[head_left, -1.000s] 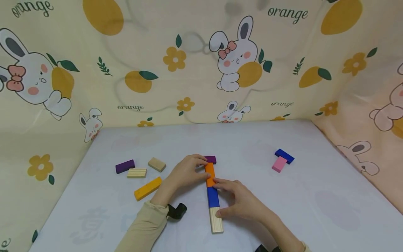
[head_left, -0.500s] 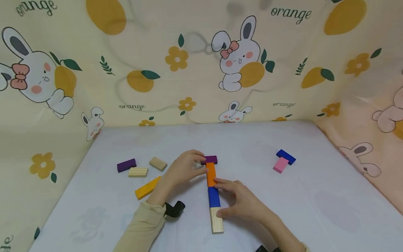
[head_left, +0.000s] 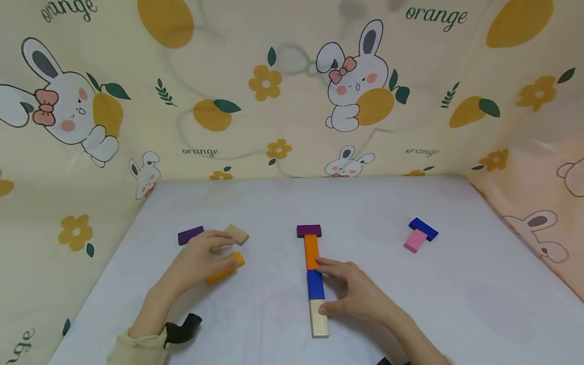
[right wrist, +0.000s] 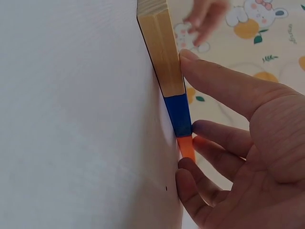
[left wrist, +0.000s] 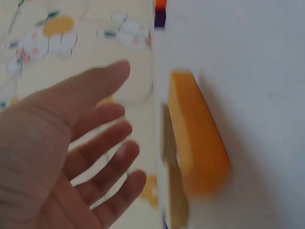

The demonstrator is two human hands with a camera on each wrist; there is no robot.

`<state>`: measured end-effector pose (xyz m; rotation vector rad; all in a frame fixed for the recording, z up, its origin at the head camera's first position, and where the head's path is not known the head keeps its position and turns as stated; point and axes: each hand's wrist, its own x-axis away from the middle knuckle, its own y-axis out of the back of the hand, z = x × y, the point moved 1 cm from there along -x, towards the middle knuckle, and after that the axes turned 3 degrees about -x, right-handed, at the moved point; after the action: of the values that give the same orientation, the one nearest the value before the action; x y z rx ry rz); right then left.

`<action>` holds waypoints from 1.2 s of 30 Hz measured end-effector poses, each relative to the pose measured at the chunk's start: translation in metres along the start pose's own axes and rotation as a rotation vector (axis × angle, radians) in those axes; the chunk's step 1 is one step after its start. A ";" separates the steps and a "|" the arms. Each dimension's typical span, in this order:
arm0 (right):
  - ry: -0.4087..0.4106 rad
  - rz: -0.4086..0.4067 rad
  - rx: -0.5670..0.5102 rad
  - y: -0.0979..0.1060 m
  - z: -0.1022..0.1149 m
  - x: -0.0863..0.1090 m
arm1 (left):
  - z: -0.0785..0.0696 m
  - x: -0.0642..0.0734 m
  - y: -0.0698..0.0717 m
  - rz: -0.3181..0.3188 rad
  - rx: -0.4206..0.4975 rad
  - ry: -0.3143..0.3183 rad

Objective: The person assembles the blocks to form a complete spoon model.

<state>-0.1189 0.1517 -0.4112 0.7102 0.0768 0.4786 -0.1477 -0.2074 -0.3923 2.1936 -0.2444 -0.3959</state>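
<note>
Hovering left hand (head_left: pixel 196 266), yellow block (left wrist: pixel 198 136) below, right hand (head_left: pixel 358 293) touching blocks (head_left: pixel 316 285)

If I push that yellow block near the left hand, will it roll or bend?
The yellow block would likely slide rather than roll, given its flat faces. Its straight, solid-looking form suggests stiffness. Lying lengthwise, it probably won't tip.
</note>
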 end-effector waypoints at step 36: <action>0.010 0.002 0.004 0.000 -0.004 0.001 | 0.051 0.034 0.001 0.123 0.150 0.149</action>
<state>-0.1190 0.1546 -0.4146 0.7120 0.0866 0.4843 -0.1351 -0.2562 -0.4268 2.3285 -0.3343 -0.1495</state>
